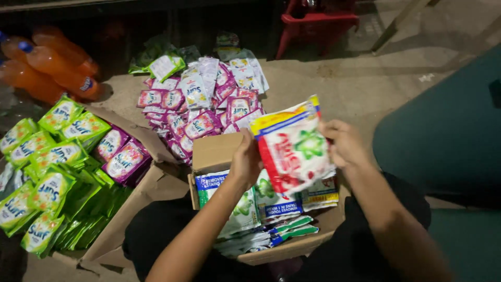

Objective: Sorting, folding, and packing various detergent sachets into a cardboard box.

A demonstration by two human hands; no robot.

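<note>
Both forearms rise from the bottom edge over a dark-clothed lap. Left hand [244,163] grips the left edge of a white, red and green plastic detergent sachet pack [293,146], fingers curled behind it. Right hand [342,142] pinches the opposite, upper right edge. Held between them, the pack stands roughly upright, slightly tilted, above a small open brown cardboard box [216,151] resting on the lap.

Box contents: several similar white, green and blue sachet packs [266,206] lie stacked inside, some spilling toward the near rim. Judged from this, the box is partly filled or partly emptied; which of the two cannot be told.

Surroundings on the concrete floor [355,78]: a loose heap of pink and white sachets [201,107] lies just beyond the box. A large pile of green sachets [49,177], with a few pink ones beside it, fills a flattened brown carton [151,190] to the left. Orange plastic drink bottles [49,70] lie at upper left, well apart from the hands. A red plastic stool [318,23] stands at the top.

Assessment: sorting appears well under way, one pack in hand.
</note>
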